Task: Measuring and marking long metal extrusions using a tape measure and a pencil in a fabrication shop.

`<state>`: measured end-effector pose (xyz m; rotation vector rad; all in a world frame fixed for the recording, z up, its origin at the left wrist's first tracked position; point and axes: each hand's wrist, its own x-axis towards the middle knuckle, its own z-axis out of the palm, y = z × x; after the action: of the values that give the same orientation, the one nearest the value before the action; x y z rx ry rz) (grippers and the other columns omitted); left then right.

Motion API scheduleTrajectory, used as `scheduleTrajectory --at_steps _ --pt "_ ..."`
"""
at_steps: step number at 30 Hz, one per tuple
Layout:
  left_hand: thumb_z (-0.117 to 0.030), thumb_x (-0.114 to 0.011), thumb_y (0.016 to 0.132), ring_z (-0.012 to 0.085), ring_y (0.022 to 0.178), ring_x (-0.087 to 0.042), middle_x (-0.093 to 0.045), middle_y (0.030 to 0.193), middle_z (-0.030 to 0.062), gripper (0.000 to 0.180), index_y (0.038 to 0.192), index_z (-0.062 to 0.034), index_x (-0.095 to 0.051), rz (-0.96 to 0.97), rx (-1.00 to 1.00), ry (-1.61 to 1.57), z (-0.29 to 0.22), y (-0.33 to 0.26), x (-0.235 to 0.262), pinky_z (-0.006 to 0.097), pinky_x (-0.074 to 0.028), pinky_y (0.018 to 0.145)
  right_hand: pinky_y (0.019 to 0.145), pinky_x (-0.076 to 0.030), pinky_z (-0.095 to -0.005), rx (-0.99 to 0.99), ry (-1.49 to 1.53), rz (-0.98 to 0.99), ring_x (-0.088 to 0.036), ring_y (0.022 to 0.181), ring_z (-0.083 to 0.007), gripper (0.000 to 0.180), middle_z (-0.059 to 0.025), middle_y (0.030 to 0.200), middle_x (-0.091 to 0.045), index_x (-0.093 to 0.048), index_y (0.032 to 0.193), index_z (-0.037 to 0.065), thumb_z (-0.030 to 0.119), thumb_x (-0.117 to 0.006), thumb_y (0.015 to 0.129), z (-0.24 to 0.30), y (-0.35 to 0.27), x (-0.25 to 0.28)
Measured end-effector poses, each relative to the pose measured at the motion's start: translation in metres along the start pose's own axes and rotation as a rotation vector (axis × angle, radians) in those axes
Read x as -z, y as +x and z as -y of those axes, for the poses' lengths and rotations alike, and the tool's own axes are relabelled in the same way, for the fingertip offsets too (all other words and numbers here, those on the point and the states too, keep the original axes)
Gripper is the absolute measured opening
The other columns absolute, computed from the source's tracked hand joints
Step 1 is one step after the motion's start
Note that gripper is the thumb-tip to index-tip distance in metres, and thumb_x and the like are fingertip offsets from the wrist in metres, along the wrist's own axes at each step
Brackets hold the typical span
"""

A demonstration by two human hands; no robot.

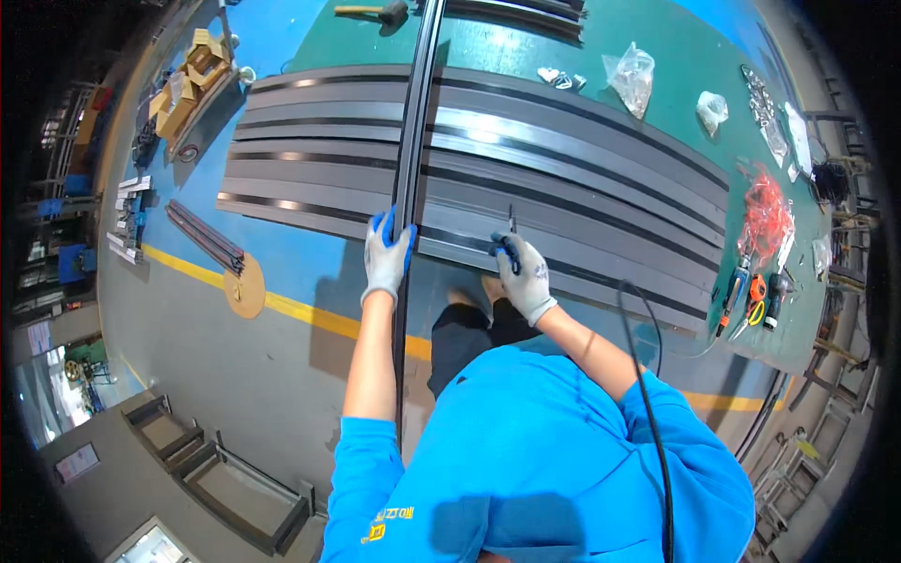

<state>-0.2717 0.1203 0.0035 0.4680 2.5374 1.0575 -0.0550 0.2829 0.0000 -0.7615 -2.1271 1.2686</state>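
Observation:
My left hand (385, 255), in a white glove with blue fingertips, is closed round a long dark metal profile (414, 131). The profile runs from the top edge of the view down past my left forearm and crosses over several grey metal panels (563, 192). In my right hand (526, 280), also gloved, is a small dark pointed tool (512, 220) with its tip directed away from me. Its handle is mostly hidden by the fingers, so its exact kind is unclear. This hand is over the near edge of the panels, to the right of the profile.
On the green table (610, 23) are a hammer (375, 11), bags of small parts (631, 77), a red tangled bundle (766, 216) and hand tools (754, 305). A cart with cardboard boxes (188, 89) stands left. A black cable (657, 432) hangs over my right arm.

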Motion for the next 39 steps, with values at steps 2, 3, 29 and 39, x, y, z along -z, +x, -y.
scheduleTrajectory --at_steps 2,3,29,39 --pt "-0.037 -0.074 0.092 0.0366 0.125 -0.063 -0.06 0.144 0.0148 0.06 0.145 -0.0086 -0.063 0.025 -0.019 0.011 0.008 0.032 0.005 0.042 -0.05 0.108 0.076 -0.054 -0.0396 0.002 -0.024 -0.016 -0.07 0.082 -0.0319 0.032 -0.0122 0.101 -0.076 -0.068 0.122 0.006 0.005 -0.067 0.091 -0.003 0.003 -0.005" --pt "-0.039 -0.073 0.092 0.0365 0.124 -0.063 -0.061 0.143 0.0148 0.061 0.144 -0.0083 -0.064 0.034 -0.049 0.02 0.014 0.044 0.005 0.042 -0.05 0.107 0.076 -0.054 -0.0385 0.023 -0.042 -0.035 -0.07 0.082 -0.0306 0.032 -0.0122 0.101 -0.076 -0.068 0.123 0.006 0.004 -0.067 0.091 -0.006 0.002 -0.007" --pt "-0.031 -0.077 0.094 0.0281 0.113 -0.068 -0.055 0.134 0.0098 0.052 0.142 -0.0124 -0.068 0.142 -0.012 0.126 -0.048 0.116 -0.027 0.037 -0.055 0.098 0.078 -0.055 -0.0339 -0.067 -0.083 -0.064 -0.07 0.082 -0.0232 0.038 -0.0097 0.1 -0.076 -0.069 0.126 0.003 -0.005 -0.066 0.089 -0.019 0.093 -0.03" --pt "-0.03 -0.08 0.093 0.0302 0.114 -0.066 -0.056 0.136 0.0126 0.054 0.142 -0.0114 -0.068 0.092 -0.1 0.155 -0.044 0.123 -0.037 0.038 -0.055 0.1 0.081 -0.054 -0.0388 0.001 -0.143 -0.081 -0.066 0.082 -0.0284 0.04 -0.0103 0.1 -0.073 -0.069 0.127 0.006 0.001 -0.069 0.087 -0.043 0.122 -0.008"
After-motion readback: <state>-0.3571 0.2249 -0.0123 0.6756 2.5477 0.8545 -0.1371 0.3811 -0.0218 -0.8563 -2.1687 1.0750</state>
